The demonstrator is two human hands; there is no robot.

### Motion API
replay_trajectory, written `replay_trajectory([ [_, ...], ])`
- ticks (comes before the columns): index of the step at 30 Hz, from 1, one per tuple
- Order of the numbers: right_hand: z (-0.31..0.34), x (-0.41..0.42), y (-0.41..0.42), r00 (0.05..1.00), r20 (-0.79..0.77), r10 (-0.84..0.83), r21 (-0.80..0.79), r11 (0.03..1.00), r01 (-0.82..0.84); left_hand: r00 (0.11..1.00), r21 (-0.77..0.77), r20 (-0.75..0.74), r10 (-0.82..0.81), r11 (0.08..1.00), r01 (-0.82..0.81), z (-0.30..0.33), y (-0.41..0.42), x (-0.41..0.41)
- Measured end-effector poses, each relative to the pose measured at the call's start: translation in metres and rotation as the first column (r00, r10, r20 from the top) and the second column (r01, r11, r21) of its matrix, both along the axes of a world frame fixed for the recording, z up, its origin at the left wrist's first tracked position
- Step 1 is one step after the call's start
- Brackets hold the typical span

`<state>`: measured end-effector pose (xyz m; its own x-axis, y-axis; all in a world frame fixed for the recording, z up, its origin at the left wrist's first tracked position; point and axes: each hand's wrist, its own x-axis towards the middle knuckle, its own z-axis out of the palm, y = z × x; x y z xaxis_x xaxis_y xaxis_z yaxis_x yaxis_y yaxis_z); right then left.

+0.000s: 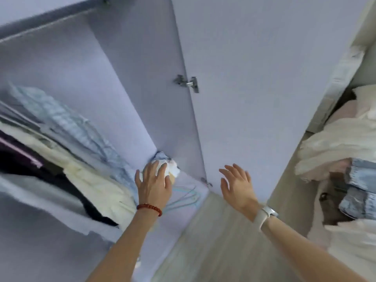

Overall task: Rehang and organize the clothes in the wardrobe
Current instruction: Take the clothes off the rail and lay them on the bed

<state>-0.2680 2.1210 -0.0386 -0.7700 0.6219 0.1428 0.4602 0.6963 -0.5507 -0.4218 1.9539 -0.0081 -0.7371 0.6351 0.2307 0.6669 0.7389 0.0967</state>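
The open wardrobe (130, 94) has pale lilac walls. Several garments hang at its left: a light blue striped shirt (67, 123), a cream top (89, 180) and dark clothes (24, 157). A crumpled white and blue bundle of cloth (169, 166) lies on the wardrobe floor in the back corner. My left hand (153, 185), with a red bead bracelet, reaches down with spread fingers onto that bundle. Light blue hangers (187, 195) lie on the floor beside it. My right hand (237, 185), with a white watch, hovers open before the door, holding nothing.
The open wardrobe door (254, 88) with a metal hinge (187, 83) stands straight ahead. To the right, a pile of white cloth (335, 143) and denim (360, 186) lies heaped. Pale wood flooring (219, 241) runs between my arms.
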Motion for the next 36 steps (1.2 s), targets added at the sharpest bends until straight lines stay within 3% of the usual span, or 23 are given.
replay_trajectory([
  [3, 0.009, -0.058, -0.018, 0.994, -0.042, 0.099, 0.109, 0.990, -0.094, 0.991, 0.021, -0.067, 0.113, 0.994, -0.112, 0.022, -0.038, -0.037],
  [5, 0.042, -0.148, -0.065, 0.947, -0.068, 0.315, 0.195, 0.935, -0.297, 0.932, 0.097, -0.141, 0.334, 0.941, -0.323, 0.044, -0.104, -0.083],
  [7, 0.053, -0.163, -0.068, 0.938, -0.010, 0.346, 0.181, 0.923, -0.339, 0.925, 0.138, -0.202, 0.322, 0.944, -0.299, 0.058, -0.105, -0.091],
  [9, 0.067, -0.200, -0.083, 0.891, -0.082, 0.446, 0.224, 0.880, -0.419, 0.870, 0.161, -0.327, 0.369, 0.929, -0.333, 0.070, -0.123, -0.101],
  [14, 0.125, -0.310, -0.119, 0.743, -0.323, 0.587, 0.106, 0.802, -0.587, 0.747, 0.244, -0.454, 0.486, 0.874, -0.420, 0.115, -0.138, -0.159],
  [18, 0.163, -0.382, -0.140, 0.650, -0.381, 0.658, 0.026, 0.710, -0.704, 0.704, 0.224, -0.442, 0.556, 0.829, -0.513, 0.127, -0.136, -0.202],
  [25, 0.196, -0.459, -0.160, 0.623, -0.197, 0.757, 0.032, 0.640, -0.768, 0.683, 0.164, -0.424, 0.595, 0.792, -0.588, 0.118, -0.123, -0.223],
  [28, 0.197, -0.472, -0.162, 0.652, -0.128, 0.747, 0.047, 0.661, -0.749, 0.676, 0.148, -0.432, 0.597, 0.786, -0.600, 0.113, -0.130, -0.223],
  [33, 0.204, -0.473, -0.156, 0.699, -0.313, 0.643, 0.112, 0.756, -0.645, 0.668, 0.178, -0.439, 0.601, 0.787, -0.591, 0.111, -0.136, -0.219],
  [36, 0.206, -0.465, -0.149, 0.669, -0.475, 0.571, 0.039, 0.773, -0.633, 0.674, 0.227, -0.408, 0.616, 0.783, -0.579, 0.109, -0.137, -0.218],
])
